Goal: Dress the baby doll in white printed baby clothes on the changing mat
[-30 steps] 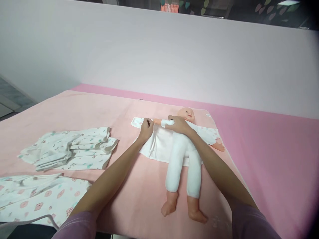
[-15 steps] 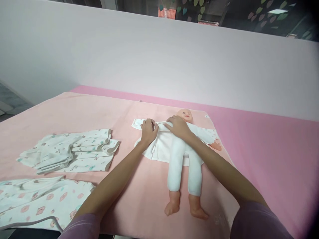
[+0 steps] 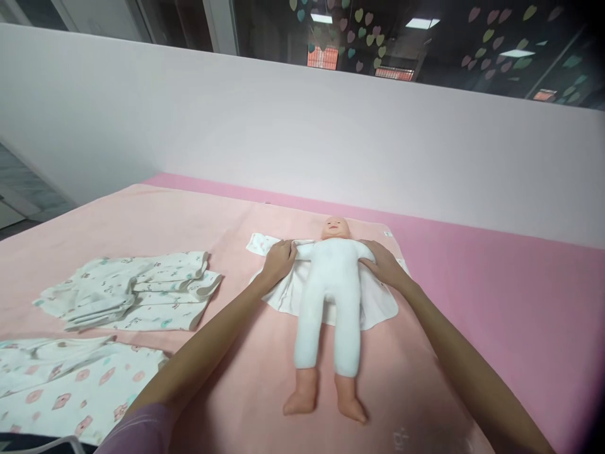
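Note:
A baby doll (image 3: 331, 277) with a white cloth body lies face up, its legs towards me. Under it a white baby shirt (image 3: 380, 306) is spread open, and one printed sleeve (image 3: 259, 243) sticks out to the left. My left hand (image 3: 280, 260) is closed on this shirt at the sleeve, by the end of the doll's left-side arm; that arm's end is hidden. On the other side, my right hand (image 3: 384, 263) curls around the doll's upper arm near the shoulder, thumb in front. The rest of that arm is hidden behind the hand.
A folded printed baby garment (image 3: 137, 290) lies to the left, with another printed garment (image 3: 80, 384) nearer me. Everything rests on a peach mat (image 3: 227, 403) over a pink surface (image 3: 496, 284). A white wall panel (image 3: 302, 132) closes off the back.
My right hand has moved right, from the doll's chest to its right-side arm. The doll has shifted left and lies straighter. My left hand stays at the sleeve. The view has tilted up slightly.

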A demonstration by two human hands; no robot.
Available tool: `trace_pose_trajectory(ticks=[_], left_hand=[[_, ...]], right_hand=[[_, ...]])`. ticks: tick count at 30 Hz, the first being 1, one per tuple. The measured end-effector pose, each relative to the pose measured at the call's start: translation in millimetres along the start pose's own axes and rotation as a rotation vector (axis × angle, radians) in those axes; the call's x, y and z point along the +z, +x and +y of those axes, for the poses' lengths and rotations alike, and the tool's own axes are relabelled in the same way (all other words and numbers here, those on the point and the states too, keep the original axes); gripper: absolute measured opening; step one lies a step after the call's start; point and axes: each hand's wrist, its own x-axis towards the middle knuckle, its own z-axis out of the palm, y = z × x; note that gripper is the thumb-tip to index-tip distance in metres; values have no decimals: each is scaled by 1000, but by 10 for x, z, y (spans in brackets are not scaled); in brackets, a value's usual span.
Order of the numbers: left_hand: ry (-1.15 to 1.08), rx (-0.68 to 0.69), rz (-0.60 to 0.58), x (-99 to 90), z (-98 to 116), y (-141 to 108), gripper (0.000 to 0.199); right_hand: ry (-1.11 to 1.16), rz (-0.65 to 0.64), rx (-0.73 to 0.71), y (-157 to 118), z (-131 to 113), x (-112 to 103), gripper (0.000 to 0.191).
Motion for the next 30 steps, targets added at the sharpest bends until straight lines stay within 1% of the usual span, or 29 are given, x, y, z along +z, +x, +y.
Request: trace_pose_trajectory(ticks=[4, 7, 10, 13, 14, 15, 16, 18, 19, 20, 21, 23, 24, 26, 27, 28, 30], left_hand=[[-6, -48, 5, -72, -8, 71, 51], [-23, -11, 10, -77, -39, 76, 54], [8, 87, 8, -24, -76, 23, 54], [74, 124, 18, 49, -103, -44, 54], [85, 125, 20, 68, -108, -61, 56], [88, 125, 23, 81, -111, -74, 58], [87, 126, 27, 88, -112, -83, 60], [80, 132, 37, 85, -110, -87, 64], [75, 133, 36, 77, -109, -81, 66], [68, 130, 26, 65, -109, -69, 68], [56, 118, 6, 52, -108, -50, 70], [22, 57, -56, 22, -97, 12, 71], [4, 13, -86, 7, -79, 53, 71], [-22, -55, -110, -19, 10, 145, 70], [-28, -57, -97, -27, 91, 192, 69], [-28, -30, -71, -28, 200, 238, 66], [-22, 105, -14, 6, 499, 326, 59]], right_hand=[[11, -16, -83, 320, -210, 30, 53], [28, -29, -92, 446, -291, 53, 52], [21, -74, -83, 499, -215, 27, 52], [-32, -183, -29, 496, -66, -25, 57], [-71, -205, 3, 473, -41, -28, 59], [-124, -201, 36, 432, -43, -15, 59], [-188, -160, 68, 372, -75, 17, 58], [-326, 15, 118, 193, -221, 136, 55], [-386, 121, 136, 82, -318, 219, 52], [-428, 199, 152, -35, -415, 312, 48], [-448, 208, 145, -150, -500, 406, 43], [-443, 137, 124, -341, -606, 571, 39], [-431, 102, 140, -407, -621, 632, 39], [-389, 68, 227, -475, -591, 701, 38], [-364, 64, 282, -484, -560, 714, 38], [-339, 61, 329, -481, -527, 718, 37], [-301, 55, 376, -462, -472, 712, 36]])
